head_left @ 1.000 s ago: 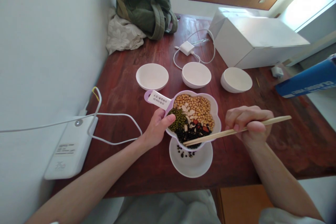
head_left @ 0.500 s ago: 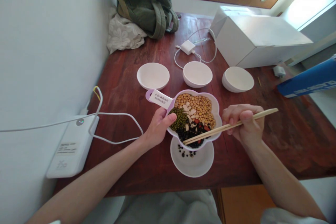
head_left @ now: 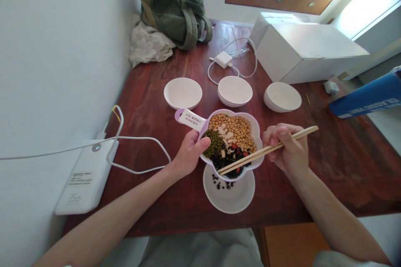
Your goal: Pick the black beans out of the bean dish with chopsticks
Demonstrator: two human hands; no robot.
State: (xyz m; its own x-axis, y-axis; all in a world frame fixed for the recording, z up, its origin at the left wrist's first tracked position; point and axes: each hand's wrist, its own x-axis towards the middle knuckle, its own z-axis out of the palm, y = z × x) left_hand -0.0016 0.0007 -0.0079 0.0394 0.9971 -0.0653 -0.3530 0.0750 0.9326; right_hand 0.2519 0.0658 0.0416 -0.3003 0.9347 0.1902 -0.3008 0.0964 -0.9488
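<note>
Blue pack [head_left: 369, 99]: white capitals read "CLASSIC"; the rest is blurred. Label [head_left: 192, 120] on handle [head_left: 179, 114]: two inverted character lines, not surely legible. Power bank [head_left: 86, 179]: print too small to read.

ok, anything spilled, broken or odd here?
One small thing: a thin sliver lies alone on the table, just right of the rightmost bowl. Looks stray, though too small to identify. Otherwise nothing stands out; the held tray shows no visible damage.
</note>
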